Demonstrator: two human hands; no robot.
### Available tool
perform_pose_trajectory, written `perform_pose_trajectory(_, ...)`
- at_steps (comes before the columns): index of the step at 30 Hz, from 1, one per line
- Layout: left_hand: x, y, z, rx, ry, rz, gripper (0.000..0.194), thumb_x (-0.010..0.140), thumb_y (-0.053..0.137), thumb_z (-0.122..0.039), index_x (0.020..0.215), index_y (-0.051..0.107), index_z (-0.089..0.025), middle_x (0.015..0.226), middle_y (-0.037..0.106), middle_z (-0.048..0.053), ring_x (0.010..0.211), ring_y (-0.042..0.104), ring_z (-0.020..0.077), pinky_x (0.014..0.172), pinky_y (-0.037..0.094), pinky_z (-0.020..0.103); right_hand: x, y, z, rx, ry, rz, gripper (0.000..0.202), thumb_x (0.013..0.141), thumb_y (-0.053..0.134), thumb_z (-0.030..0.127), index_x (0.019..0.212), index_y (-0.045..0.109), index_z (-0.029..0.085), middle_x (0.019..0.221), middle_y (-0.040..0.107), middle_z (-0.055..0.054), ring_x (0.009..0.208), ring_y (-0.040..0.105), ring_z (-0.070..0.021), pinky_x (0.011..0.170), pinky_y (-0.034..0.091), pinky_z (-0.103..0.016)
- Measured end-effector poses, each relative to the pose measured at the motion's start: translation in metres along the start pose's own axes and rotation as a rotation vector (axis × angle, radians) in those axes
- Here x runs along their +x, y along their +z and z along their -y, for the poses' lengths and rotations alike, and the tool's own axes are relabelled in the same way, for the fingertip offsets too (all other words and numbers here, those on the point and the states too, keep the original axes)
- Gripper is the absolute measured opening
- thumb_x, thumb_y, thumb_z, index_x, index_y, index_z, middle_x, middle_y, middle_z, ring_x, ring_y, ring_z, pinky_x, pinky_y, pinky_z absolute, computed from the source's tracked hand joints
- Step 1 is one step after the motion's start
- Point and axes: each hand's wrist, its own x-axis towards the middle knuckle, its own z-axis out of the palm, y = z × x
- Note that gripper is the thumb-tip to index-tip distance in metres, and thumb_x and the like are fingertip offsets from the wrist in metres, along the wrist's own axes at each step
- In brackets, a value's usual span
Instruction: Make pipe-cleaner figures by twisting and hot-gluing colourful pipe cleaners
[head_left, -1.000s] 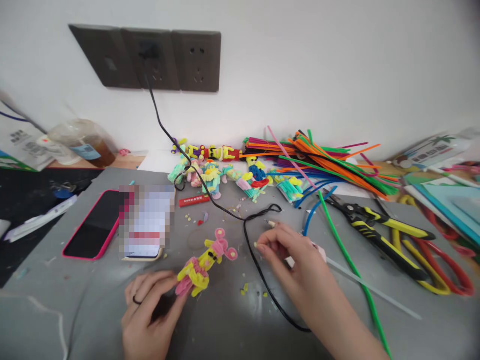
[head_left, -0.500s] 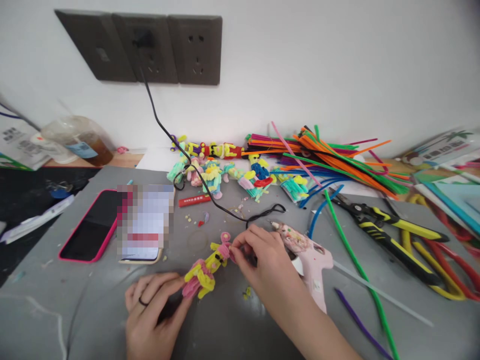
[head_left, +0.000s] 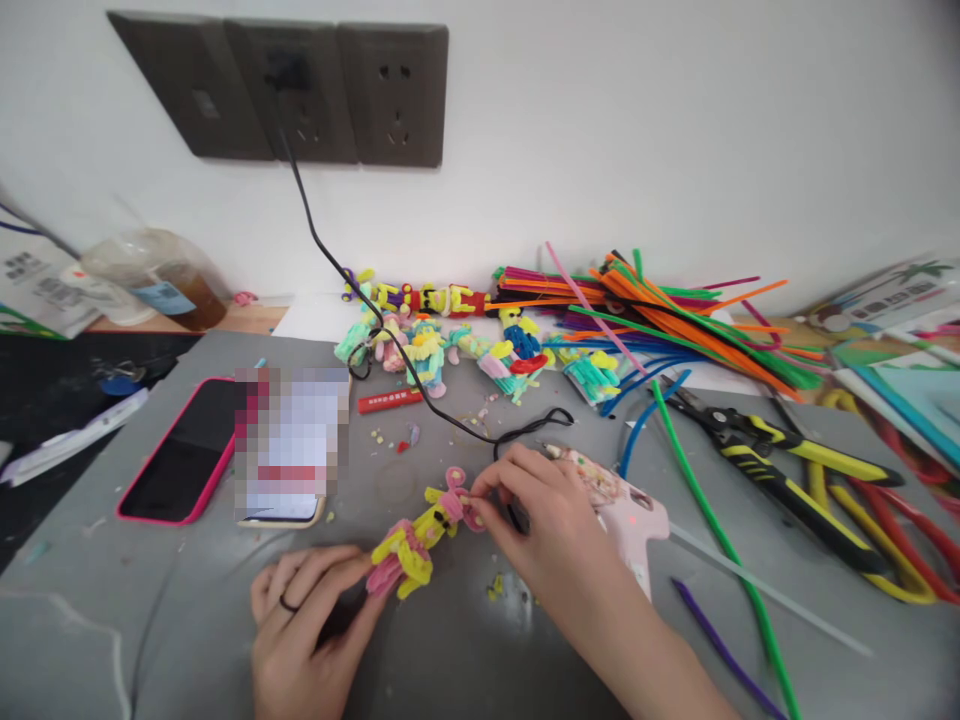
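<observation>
A yellow and pink pipe-cleaner doll (head_left: 417, 540) lies at a slant between my two hands, just above or on the grey mat. My left hand (head_left: 311, 620), with a black ring on one finger, pinches the pink lower end of the doll between thumb and fingers. At the other end, the fingertips of my right hand (head_left: 525, 510) are closed on the pink looped piece at its head. Beyond my right hand lies a pink glue gun (head_left: 626, 515), partly hidden by that hand, with a clear glue stick (head_left: 765, 588) sticking out behind.
Several finished pipe-cleaner dolls (head_left: 517, 340) lie along the back, beside a heap of coloured pipe cleaners (head_left: 675, 310). Yellow-black pliers (head_left: 795, 480) rest at right. Two phones (head_left: 187, 455) lie at left. A black cord (head_left: 319, 240) runs from the wall socket (head_left: 394, 95).
My right hand has shifted slightly to the right, and the pink loop beside the doll's head shows more clearly. My left hand keeps its hold on the doll's lower end.
</observation>
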Motion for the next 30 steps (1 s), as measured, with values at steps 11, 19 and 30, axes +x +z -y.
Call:
perform_pose_trajectory(11, 0.001, -0.001, 0.001, 0.001, 0.027, -0.001, 0.009, 0.094, 0.062, -0.03, 0.09, 0.067, -0.024, 0.081, 0.074, 0.002, 0.074, 0.066, 0.019, 0.076, 0.036, 0.034, 0.0, 0.003, -0.002, -0.005, 0.025, 0.049, 0.02, 0.078, 0.068, 0.0, 0.07, 0.066, 0.019, 0.068, 0.056, 0.004, 0.062, 0.054, -0.0141, 0.069, 0.033, -0.031)
perform_pose_trajectory(19, -0.001, 0.001, 0.003, -0.019, 0.023, -0.002, 0.007, 0.093, 0.064, -0.03, 0.09, 0.068, -0.024, 0.081, 0.074, 0.002, 0.073, 0.065, 0.0193, 0.076, 0.035, 0.035, 0.001, 0.002, -0.003, 0.012, -0.008, 0.024, 0.022, 0.075, 0.068, -0.002, 0.068, 0.066, 0.019, 0.066, 0.055, 0.004, 0.06, 0.054, -0.0132, 0.066, 0.033, -0.03)
perform_pose_trajectory(30, 0.0, 0.001, 0.003, -0.021, 0.027, 0.005, 0.009, 0.093, 0.063, -0.032, 0.09, 0.068, -0.025, 0.082, 0.074, 0.001, 0.074, 0.065, 0.0198, 0.075, 0.033, 0.035, -0.001, -0.017, -0.009, -0.076, -0.059, -0.083, 0.019, 0.077, 0.074, 0.005, 0.074, 0.069, 0.023, 0.069, 0.063, 0.003, 0.066, 0.059, -0.0168, 0.067, 0.033, -0.031)
